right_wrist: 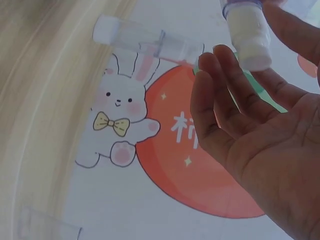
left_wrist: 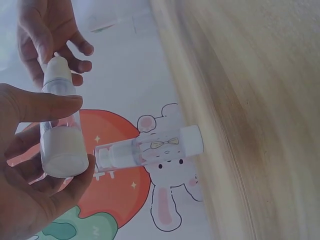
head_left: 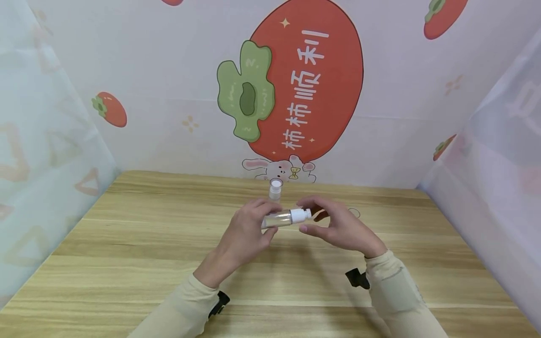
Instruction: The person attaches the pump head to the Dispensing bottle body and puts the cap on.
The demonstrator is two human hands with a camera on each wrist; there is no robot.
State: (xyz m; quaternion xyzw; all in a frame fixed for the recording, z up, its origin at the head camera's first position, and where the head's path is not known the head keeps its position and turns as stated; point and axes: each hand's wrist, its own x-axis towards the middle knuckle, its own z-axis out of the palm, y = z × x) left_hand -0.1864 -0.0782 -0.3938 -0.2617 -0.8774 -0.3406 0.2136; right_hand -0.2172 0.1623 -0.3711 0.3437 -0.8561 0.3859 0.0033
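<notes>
A small clear bottle [head_left: 278, 219] with a white pump top [head_left: 299, 215] lies tilted in my left hand [head_left: 247, 230], which grips it around the body above the table. In the left wrist view its white base [left_wrist: 65, 155] faces the camera. My right hand [head_left: 342, 230] is beside the pump end, its fingers loosely bent and spread around the white nozzle [right_wrist: 256, 57]. Thumb and fingers stand apart there; no grip on the nozzle shows. A second bottle [head_left: 275, 190] of the same kind stands upright behind the hands, a clear cap over its pump.
A clear, cup-like piece [right_wrist: 50, 227] stands on the wooden table [head_left: 148, 244], right of my right hand and partly hidden by it in the head view. A white sheet [head_left: 169, 141] printed with persimmons and a rabbit rises behind the table. Similar sheets flank both sides.
</notes>
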